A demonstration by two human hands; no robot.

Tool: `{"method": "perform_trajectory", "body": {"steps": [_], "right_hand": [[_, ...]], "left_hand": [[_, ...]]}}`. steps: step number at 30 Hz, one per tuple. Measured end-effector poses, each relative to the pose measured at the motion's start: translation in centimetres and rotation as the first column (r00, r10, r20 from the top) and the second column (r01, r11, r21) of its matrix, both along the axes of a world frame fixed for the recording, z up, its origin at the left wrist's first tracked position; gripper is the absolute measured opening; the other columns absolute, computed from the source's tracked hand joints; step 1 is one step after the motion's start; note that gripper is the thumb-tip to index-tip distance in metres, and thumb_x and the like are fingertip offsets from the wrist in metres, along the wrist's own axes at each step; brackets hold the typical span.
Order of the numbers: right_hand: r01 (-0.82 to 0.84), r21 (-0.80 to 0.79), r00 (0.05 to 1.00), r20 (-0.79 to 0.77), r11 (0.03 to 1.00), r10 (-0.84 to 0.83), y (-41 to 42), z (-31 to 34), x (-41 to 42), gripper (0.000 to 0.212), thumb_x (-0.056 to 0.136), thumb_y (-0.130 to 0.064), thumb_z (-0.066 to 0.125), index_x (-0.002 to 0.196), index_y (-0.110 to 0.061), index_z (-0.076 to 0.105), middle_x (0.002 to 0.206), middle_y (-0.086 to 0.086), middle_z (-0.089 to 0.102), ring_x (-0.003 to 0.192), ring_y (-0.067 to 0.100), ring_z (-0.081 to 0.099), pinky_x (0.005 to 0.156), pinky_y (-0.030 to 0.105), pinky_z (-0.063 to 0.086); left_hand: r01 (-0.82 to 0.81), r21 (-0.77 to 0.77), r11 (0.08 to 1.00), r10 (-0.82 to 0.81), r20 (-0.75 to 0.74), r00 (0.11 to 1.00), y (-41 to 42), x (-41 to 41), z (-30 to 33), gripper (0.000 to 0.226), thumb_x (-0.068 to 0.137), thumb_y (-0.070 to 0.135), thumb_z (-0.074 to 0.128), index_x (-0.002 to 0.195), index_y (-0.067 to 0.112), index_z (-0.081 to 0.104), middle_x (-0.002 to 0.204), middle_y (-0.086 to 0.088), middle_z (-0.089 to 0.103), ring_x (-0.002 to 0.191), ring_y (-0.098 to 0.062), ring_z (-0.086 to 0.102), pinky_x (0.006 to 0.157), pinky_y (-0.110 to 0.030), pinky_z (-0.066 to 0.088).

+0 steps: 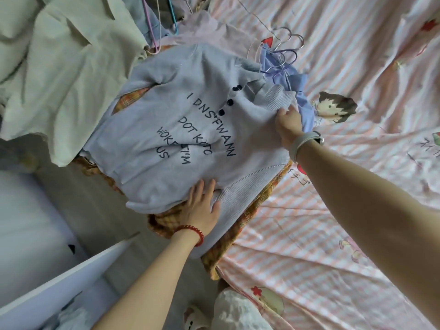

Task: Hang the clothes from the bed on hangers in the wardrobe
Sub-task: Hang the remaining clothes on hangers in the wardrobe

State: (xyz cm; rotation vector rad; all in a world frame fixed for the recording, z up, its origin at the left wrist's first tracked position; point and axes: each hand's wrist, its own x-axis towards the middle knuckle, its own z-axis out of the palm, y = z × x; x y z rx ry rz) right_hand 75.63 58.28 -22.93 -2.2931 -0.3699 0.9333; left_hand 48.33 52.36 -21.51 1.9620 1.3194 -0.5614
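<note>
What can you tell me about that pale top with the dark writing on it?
The knit top is pale lilac-grey, looks like fine ribbed knitwear, with a collar, four dark buttons and dark printed lettering. It lies spread front up, slightly rumpled, on a yellow plaid garment at the edge of the bed. The left hand rests flat on its lower part; the right hand grips it near the collar, beside a blue shirt.

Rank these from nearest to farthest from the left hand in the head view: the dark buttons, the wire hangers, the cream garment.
From the left hand:
1. Dark buttons, up the sweater's front, toward its collar.
2. Cream garment, upper left of the pile.
3. Wire hangers, beyond the collar, upper right.
</note>
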Motion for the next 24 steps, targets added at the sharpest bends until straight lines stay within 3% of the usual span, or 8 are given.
{"method": "perform_trajectory", "body": {"steps": [2, 6, 9, 13, 16, 18, 20, 24], "right_hand": [[-0.040, 0.054, 0.995, 0.094, 0.998, 0.035, -0.8, 1.2, -1.8, 0.035, 0.094, -0.025, 0.033, 0.110, -0.003, 0.055, 0.116, 0.012, 0.056, 0.109, 0.028, 0.050, 0.088, 0.027, 0.034], [-0.113, 0.239, 0.988, 0.128, 0.964, 0.084, -5.2, 4.0, -7.3, 0.025, 0.097, -0.028, 0.037, 0.080, -0.012, 0.044, 0.064, -0.007, 0.045, 0.057, 0.009, 0.042, 0.056, 0.029, 0.025], [-0.293, 0.327, 0.953, 0.178, 0.898, 0.246, -8.8, 4.7, -9.9, 0.024, 0.097, -0.026, 0.040, 0.076, -0.016, 0.044, 0.055, -0.010, 0.039, 0.048, 0.005, 0.039, 0.048, 0.021, 0.026], [-0.495, 0.339, 0.864, 0.284, 0.800, 0.415, -13.0, 5.6, -11.4, 0.032, 0.094, -0.039, 0.038, 0.074, -0.017, 0.050, 0.054, -0.007, 0.042, 0.045, 0.006, 0.038, 0.046, 0.022, 0.028], [-0.519, 0.376, 0.851, 0.316, 0.768, 0.420, -15.2, 6.4, -11.6, 0.036, 0.089, -0.045, 0.038, 0.066, -0.018, 0.047, 0.052, -0.006, 0.038, 0.047, 0.010, 0.035, 0.046, 0.029, 0.031], [-0.479, 0.373, 0.870, 0.319, 0.795, 0.375, -16.1, 7.1, -11.5, 0.045, 0.087, -0.048, 0.038, 0.065, -0.011, 0.053, 0.049, -0.006, 0.037, 0.046, 0.012, 0.037, 0.046, 0.028, 0.029], [-0.502, 0.306, 0.842, 0.388, 0.809, 0.375, -16.8, 7.7, -11.4, 0.051, 0.087, -0.050, 0.036, 0.069, -0.008, 0.057, 0.048, -0.002, 0.043, 0.041, 0.013, 0.040, 0.043, 0.027, 0.030], [-0.606, 0.148, 0.697, 0.571, 0.781, 0.433, -17.3, 8.7, -12.4, 0.047, 0.086, -0.052, 0.036, 0.072, -0.015, 0.060, 0.057, 0.001, 0.057, 0.049, 0.021, 0.054, 0.045, 0.026, 0.035]], "left_hand": [[-0.043, -0.020, 0.999, 0.045, 0.073, 0.996, 0.4, -0.1, 0.6, 0.057, 0.097, 0.032, 0.036, 0.147, 0.024, 0.009, 0.156, -0.003, 0.003, 0.143, -0.017, 0.000, 0.114, -0.031, 0.007], [-0.254, 0.082, 0.964, 0.225, 0.260, 0.939, 2.3, 0.1, 3.3, 0.054, 0.095, 0.027, 0.044, 0.144, 0.019, 0.024, 0.153, -0.006, 0.016, 0.140, -0.021, 0.017, 0.111, -0.034, 0.022], [-0.214, 0.403, 0.890, 0.036, 0.406, 0.913, 4.5, 0.1, 5.9, 0.058, 0.093, 0.035, 0.042, 0.145, 0.017, 0.023, 0.151, -0.015, 0.017, 0.138, -0.030, 0.020, 0.108, -0.044, 0.028], [-0.017, 0.687, 0.726, -0.257, 0.294, 0.921, 8.1, 0.5, 8.6, 0.062, 0.092, 0.042, 0.033, 0.145, 0.018, 0.011, 0.152, -0.019, 0.011, 0.139, -0.034, 0.008, 0.108, -0.050, 0.017], [0.186, 0.614, 0.767, -0.349, 0.156, 0.924, 9.5, 0.6, 9.8, 0.064, 0.090, 0.052, 0.018, 0.146, 0.021, 0.017, 0.154, -0.009, 0.012, 0.141, -0.029, -0.002, 0.110, -0.056, 0.004], [0.228, 0.527, 0.819, -0.339, 0.123, 0.933, 9.1, 0.3, 10.2, 0.068, 0.085, 0.054, 0.011, 0.133, 0.019, 0.044, 0.142, -0.006, 0.041, 0.139, -0.025, 0.020, 0.111, -0.053, 0.000], [0.210, 0.531, 0.821, -0.329, 0.140, 0.934, 7.6, -0.5, 10.7, 0.064, 0.085, 0.052, 0.013, 0.106, 0.016, 0.062, 0.107, -0.007, 0.065, 0.111, -0.027, 0.054, 0.108, -0.050, 0.019], [0.011, 0.448, 0.894, -0.130, 0.235, 0.963, 2.6, -5.3, 10.8, 0.061, 0.088, 0.054, 0.021, 0.089, 0.009, 0.063, 0.083, -0.012, 0.067, 0.081, -0.034, 0.060, 0.070, -0.039, 0.046]]}}
